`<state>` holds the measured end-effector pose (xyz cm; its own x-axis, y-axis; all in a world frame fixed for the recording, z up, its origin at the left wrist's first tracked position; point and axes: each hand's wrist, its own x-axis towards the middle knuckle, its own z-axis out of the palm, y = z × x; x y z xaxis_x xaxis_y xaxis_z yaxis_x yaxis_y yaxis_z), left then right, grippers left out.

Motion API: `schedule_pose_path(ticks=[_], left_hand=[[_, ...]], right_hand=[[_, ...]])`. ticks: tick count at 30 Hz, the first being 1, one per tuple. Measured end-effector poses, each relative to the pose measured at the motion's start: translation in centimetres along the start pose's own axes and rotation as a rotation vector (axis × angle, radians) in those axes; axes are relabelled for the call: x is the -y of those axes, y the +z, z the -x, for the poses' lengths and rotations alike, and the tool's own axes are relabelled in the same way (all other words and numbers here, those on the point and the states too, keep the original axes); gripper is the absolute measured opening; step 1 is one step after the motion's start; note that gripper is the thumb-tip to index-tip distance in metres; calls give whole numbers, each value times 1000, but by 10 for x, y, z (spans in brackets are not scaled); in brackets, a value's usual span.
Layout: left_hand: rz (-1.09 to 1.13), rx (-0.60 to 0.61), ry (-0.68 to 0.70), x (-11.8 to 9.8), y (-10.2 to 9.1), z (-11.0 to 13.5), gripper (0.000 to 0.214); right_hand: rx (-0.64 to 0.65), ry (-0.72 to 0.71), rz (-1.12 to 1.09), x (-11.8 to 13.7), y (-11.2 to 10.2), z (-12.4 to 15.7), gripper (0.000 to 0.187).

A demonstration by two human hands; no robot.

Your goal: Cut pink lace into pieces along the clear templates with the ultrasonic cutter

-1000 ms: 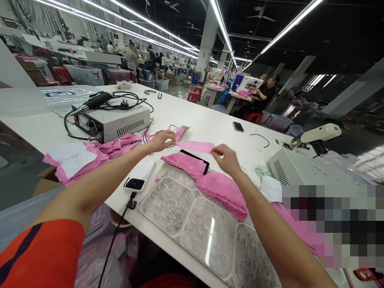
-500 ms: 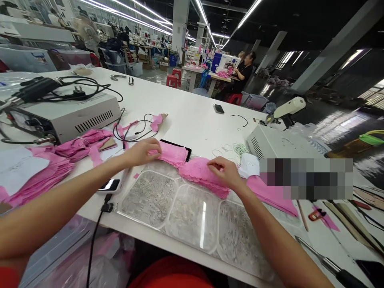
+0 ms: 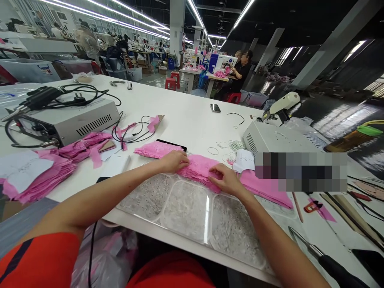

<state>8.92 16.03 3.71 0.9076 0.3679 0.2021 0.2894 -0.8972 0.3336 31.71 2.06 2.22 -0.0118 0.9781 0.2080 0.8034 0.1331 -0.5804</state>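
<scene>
Long white strip lights (image 3: 243, 15) hang over a sewing floor, and below them stretches a broad white table (image 3: 180, 124). Near its front edge lies a stack of bright pink, scallop-edged fabric (image 3: 199, 166), across the back edge of a grey speckled sheet with rounded panels (image 3: 186, 212). My left hand (image 3: 175, 161) rests on the stack's left end, fingers curled together; my right hand (image 3: 225, 178) bends its fingers over the right end (whether either one pinches the cloth, I cannot tell). Just left is another pink fabric stack (image 3: 156, 149), with a flat black slab (image 3: 172, 143) showing behind it. Farther out, a grey vented metal box (image 3: 90, 120) sits toward the table's left edge, and a second pale grey metal box (image 3: 276, 138) toward the right. Near the far edge lies a dark phone (image 3: 215, 108); beyond, a seated person in black (image 3: 243, 74) works at a blue-and-white sewing machine (image 3: 223, 63).
</scene>
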Motion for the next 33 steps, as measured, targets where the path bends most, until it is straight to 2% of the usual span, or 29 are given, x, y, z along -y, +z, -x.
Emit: schedule_pose_path(ticks=[5, 10, 16, 21, 25, 29, 33], left_hand=[[24, -41, -19, -6, -5, -6, 21], [48, -99, -34, -10, -11, -8, 22], [65, -141, -55, -11, -10, -6, 23], [69, -127, -48, -11, -12, 5, 23], [91, -75, -12, -18, -20, 31, 25], [114, -3, 9, -28, -24, 75, 19], [71, 110, 44, -32, -25, 115, 15]], right_hand=[[-48, -27, 89, 5, 6, 1, 22], [-189, -155, 328, 10, 17, 1, 20], [-289, -152, 402, 6, 27, -6, 14], [-336, -166, 420, 0, 19, 3, 19], [-304, -246, 397, 7, 18, 27, 20], [-257, -439, 359, 29, 34, 57, 22], [-68, -575, 252, 56, 50, 78, 21]])
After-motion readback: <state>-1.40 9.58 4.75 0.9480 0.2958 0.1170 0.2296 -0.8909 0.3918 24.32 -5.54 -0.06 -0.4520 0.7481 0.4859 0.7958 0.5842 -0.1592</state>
